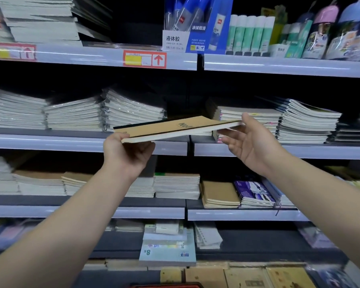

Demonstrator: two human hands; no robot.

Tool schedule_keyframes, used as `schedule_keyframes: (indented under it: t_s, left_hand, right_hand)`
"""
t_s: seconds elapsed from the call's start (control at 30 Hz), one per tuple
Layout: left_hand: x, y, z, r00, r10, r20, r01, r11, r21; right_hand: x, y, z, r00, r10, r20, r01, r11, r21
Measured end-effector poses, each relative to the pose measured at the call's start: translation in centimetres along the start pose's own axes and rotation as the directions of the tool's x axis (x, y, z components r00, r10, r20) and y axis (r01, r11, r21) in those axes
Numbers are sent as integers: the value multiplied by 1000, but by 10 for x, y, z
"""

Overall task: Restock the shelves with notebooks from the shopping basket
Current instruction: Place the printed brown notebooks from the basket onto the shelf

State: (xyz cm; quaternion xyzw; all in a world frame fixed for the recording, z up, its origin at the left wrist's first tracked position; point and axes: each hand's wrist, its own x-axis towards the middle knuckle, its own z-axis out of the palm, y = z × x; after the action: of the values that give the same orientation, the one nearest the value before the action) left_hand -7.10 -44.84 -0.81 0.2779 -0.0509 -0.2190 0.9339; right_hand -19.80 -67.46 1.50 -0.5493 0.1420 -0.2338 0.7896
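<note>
Holding one thin kraft-brown paper-covered notebook (175, 128), black strip along its far edge, in the air just before the middle grey metal shelf (71, 142), nearly flat, right end tipped a little higher. Gripped at the near left corner by the left hand (129, 156), fingers (143, 148) curled underneath. Pinched at the right end by the right hand (254, 142), thumb on top, the other fingers spread fairly straight beneath. Lies with its long axis left to right, along the shelf front, white page edges turned toward the person. Sits in front of the dark gap between the plastic-wrapped stack of white notebooks (133, 110) on the left and the stack of cream-paged notebooks (247, 118) on the right. Probably calls for a straight push forward into that gap, or a short lift onto the right stack; cannot tell which. Shared between both hands, with the right hand nearer the cream-paged stack.
</note>
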Motion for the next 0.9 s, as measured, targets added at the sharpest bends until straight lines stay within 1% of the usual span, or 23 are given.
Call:
schedule_keyframes:
  t_s: [0.07, 0.13, 0.23, 0.3, 0.37, 0.53, 0.63, 0.73, 0.8, 0.9]
  left_hand:
    - [-1, -3, 3, 999, 43, -23, -42, 997, 57]
    - [-3, -6, 2, 998, 58, -20, -55, 993, 104]
    - [-4, -10, 1, 1000, 18, 3, -18, 990, 136]
    - [-6, -11, 1, 1000, -25, 0, 25, 986, 165]
    - [-8, -10, 1, 999, -40, 19, 35, 979, 199]
    - [-15, -5, 1, 987, -124, 103, 92, 958, 271]
    - [-18, -10, 9, 981, -145, 130, 109, 962, 251]
    - [-18, -17, 20, 991, -117, 63, 101, 972, 211]
    - [-15, -22, 25, 995, -94, 17, 90, 982, 168]
    - [-8, -30, 30, 997, -62, -36, 66, 991, 115]
  right_hand:
    - [0, 0, 6, 999, -16, 35, 18, 999, -46]
    - [0, 1, 14, 997, -22, 72, 30, 993, -110]
    - [1, 5, 28, 992, -33, 120, 52, 987, -155]
    - [3, 8, 35, 992, -77, 95, 90, 986, -142]
    - [6, 8, 38, 991, -128, 39, 133, 974, -181]
    - [18, -7, 35, 985, -170, -37, 153, 950, -273]
    - [23, -12, 35, 984, -175, -43, 155, 942, -299]
    - [20, -8, 36, 989, -147, 11, 144, 951, -273]
    - [18, 0, 35, 990, -131, 50, 140, 936, -323]
    - [16, 8, 36, 984, -147, 98, 175, 879, -443]
